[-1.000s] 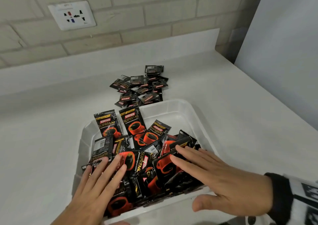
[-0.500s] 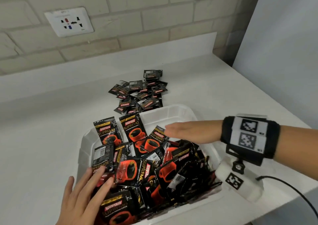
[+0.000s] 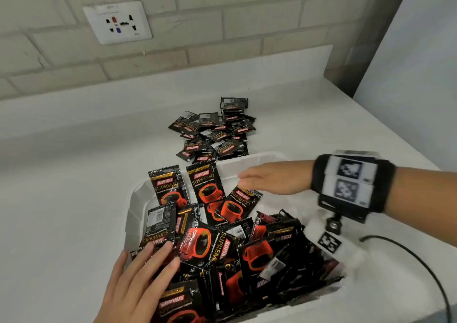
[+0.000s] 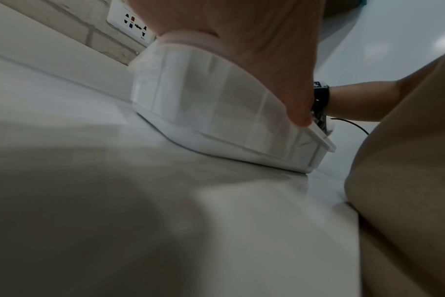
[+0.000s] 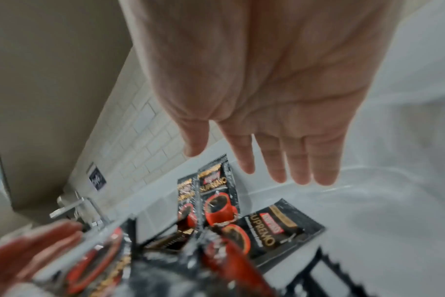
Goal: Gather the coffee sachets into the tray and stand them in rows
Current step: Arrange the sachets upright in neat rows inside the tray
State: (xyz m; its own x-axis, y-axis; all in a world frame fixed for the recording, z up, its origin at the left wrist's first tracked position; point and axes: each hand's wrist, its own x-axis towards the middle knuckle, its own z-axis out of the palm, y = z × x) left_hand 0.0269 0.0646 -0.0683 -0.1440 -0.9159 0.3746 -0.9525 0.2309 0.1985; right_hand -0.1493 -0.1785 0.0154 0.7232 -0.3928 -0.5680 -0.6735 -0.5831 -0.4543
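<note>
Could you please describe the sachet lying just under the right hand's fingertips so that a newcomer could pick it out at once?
Start at the white plastic tray on the white counter and look to its far end, where the open right hand reaches in. Just below its fingertips lies a black coffee sachet with a red cup. Unlike the two upright sachets leaning on the far wall beside it, it lies tilted diagonally.

Glossy black foil sachets [image 3: 210, 246] fill a translucent white plastic tray [image 3: 134, 211] on a smooth matt white tabletop [image 3: 61, 199]; the brick wall [image 3: 222, 21] looks rough.

Left hand [image 3: 138, 283] flat, fingers straight — right hand [image 3: 274, 178] outstretched, flat.
</note>
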